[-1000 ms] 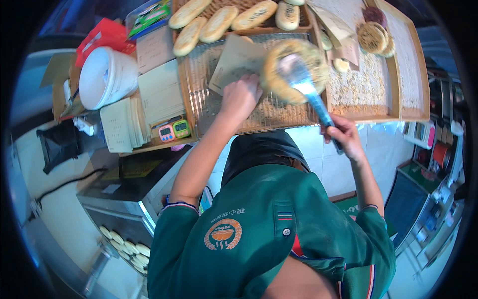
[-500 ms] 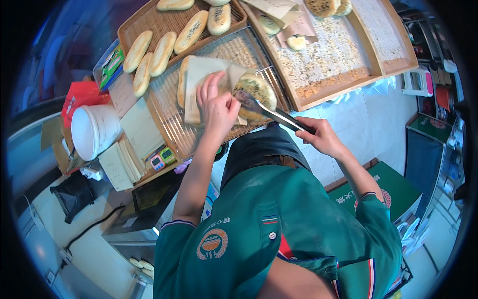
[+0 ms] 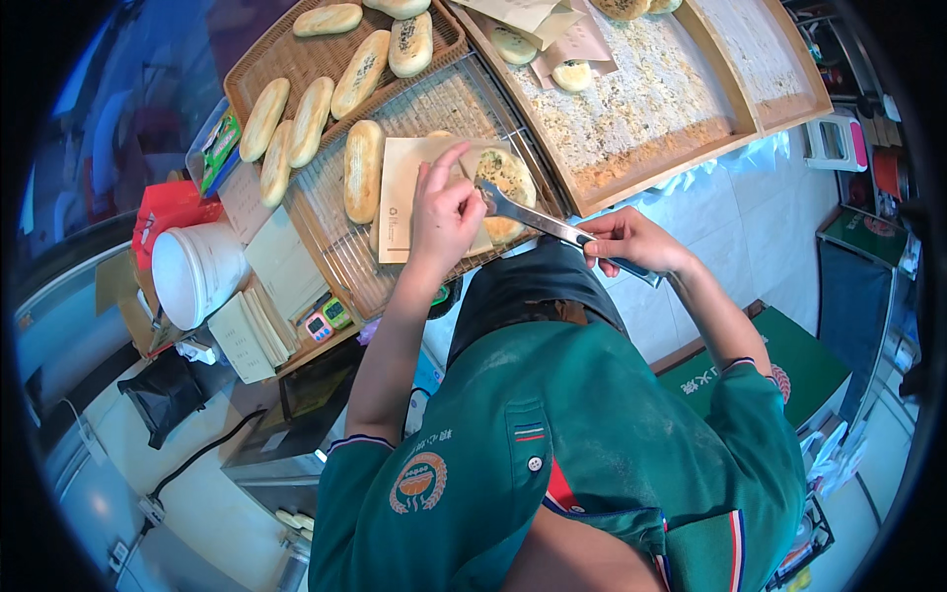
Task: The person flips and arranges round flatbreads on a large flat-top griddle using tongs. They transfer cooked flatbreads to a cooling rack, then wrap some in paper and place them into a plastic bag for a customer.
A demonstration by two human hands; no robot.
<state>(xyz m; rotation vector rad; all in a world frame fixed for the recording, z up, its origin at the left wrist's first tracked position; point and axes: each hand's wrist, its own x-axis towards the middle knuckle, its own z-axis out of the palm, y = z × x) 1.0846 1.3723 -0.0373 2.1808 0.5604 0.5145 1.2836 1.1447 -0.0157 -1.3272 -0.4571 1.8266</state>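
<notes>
Tongs [image 3: 541, 223] sit in the closed grip of the right hand [image 3: 631, 244], their tip reaching leftward from it over a round, seed-topped flatbread [image 3: 509, 178]. Flatbread lies between both hands, its left part at the paper bag [image 3: 399, 192] (contact with the tip: cannot tell). Left hand [image 3: 444, 219] pinches the bag near its mouth, other fingers raised; bag spreads beneath and left of it. Further left of that hand, a long loaf [image 3: 363, 170] rests on the wire rack [image 3: 322, 219].
</notes>
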